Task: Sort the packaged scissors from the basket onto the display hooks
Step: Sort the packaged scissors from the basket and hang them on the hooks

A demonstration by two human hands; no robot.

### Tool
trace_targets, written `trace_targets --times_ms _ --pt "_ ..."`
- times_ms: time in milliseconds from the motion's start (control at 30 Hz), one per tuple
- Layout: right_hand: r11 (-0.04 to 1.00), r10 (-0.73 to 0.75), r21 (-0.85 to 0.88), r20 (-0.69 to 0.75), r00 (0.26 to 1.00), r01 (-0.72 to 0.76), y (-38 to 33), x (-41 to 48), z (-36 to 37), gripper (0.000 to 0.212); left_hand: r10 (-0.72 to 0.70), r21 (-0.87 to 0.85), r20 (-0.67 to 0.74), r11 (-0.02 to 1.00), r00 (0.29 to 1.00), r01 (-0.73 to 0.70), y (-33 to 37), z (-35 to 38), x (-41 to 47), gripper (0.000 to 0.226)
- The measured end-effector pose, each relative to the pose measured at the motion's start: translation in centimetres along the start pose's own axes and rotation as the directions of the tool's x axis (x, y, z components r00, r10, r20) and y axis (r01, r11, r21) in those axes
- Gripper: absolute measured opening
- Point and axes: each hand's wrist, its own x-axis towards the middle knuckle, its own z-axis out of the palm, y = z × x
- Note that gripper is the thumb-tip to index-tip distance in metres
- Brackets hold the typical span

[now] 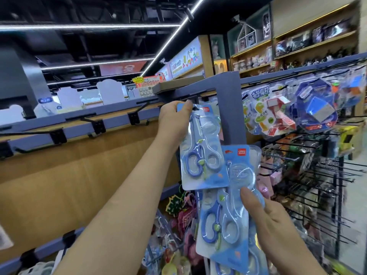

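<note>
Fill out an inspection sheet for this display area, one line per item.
Surface: wooden display panel under a blue rail with bare black hooks.
Job's things: upper scissors pack held up at the rail; stack of scissors packs lower down; basket not in view.
Clutter: mixed packaged goods low down, blurred.
Grippers: left hand pinches the upper pack's top; right hand holds the stack, thumb on front.
Cables: nothing seen.
Surroundings: puzzle toys hanging right, wire pegs below them, shop shelves behind.

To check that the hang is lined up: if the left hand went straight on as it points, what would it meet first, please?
Probably the black display hook on the rail, just past the left hand, which pinches the upper scissors pack; depth is unclear.
</note>
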Motion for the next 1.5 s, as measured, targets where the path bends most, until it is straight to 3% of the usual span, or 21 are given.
trace_targets --times_ms 167,233,333,400,500,633,767,933,1133,1233,1333,1400,1500 --pt "1.0 -0.007 -0.017 -0.024 1.0 0.006 1.0 -0.3 -0.4 0.051 0.052 0.148 -0.03 0.988 0.998 -0.048 -1.5 0.1 0.4 0.021" --pt "1.0 0.001 -0.006 -0.042 0.999 -0.002 1.3 -0.4 -0.4 0.047 -0.01 -0.001 -0.008 1.0 1.0 0.01 -2.1 -0.1 -0.2 0.016" --pt "1.0 0.013 -0.014 -0.029 1.0 -0.013 1.2 -0.4 -0.4 0.04 -0.092 -0.32 0.139 0.938 0.986 0.132 -2.9 -1.7 -3.0 0.046" --pt "1.0 0.014 -0.019 -0.006 1.0 -0.014 1.5 -0.4 -0.4 0.041 -0.038 -0.352 0.197 0.93 0.98 0.106 -4.1 -3.0 -4.7 0.052" --pt "1.0 0.024 0.007 0.021 0.999 -0.025 2.2 -0.2 -0.2 0.042 0.034 -0.223 0.081 0.975 0.996 -0.015 -5.9 -3.3 -4.5 0.039" --pt "0.998 0.062 0.025 0.06 0.996 -0.063 2.9 0.4 0.5 0.051 0.017 -0.013 -0.091 1.0 0.996 -0.019 -8.1 -2.5 -1.6 0.038" --pt "0.997 0.075 -0.029 0.069 0.995 -0.073 3.1 0.9 1.7 0.061 0.074 0.23 -0.154 0.972 0.985 -0.037 -10.9 -2.8 1.2 0.041" --pt "0.994 0.08 0.061 0.121 0.989 -0.088 3.4 1.4 2.8 0.084 0.094 0.469 -0.139 0.883 0.986 -0.018 -12.3 -2.9 3.1 0.045" --pt "0.978 0.112 0.155 0.16 0.981 -0.137 3.2 2.3 2.8 0.052 0.076 0.549 -0.06 0.835 0.995 -0.031 -11.9 -3.4 2.1 0.046" --pt "0.971 0.104 0.195 0.184 0.977 -0.14 3.1 2.5 2.8 0.046 0.181 0.416 -0.065 0.899 0.981 -0.138 -9.0 -3.8 -1.2 0.027" --pt "0.97 0.086 0.209 0.196 0.977 -0.127 2.7 2.7 3.1 0.045 0.161 0.204 0.126 0.961 0.979 -0.185 -6.1 -3.8 -5.5 0.019" --pt "0.973 0.063 0.208 0.195 0.979 -0.104 2.6 2.7 3.4 0.046 0.07 0.154 0.272 0.981 0.96 -0.115 -5.2 -3.5 -7.0 0.009" --pt "0.968 0.043 0.235 0.191 0.981 -0.089 2.2 2.7 3.7 0.047 -0.104 -0.034 0.315 0.992 0.943 0.121 -4.8 -3.6 -7.4 0.009"
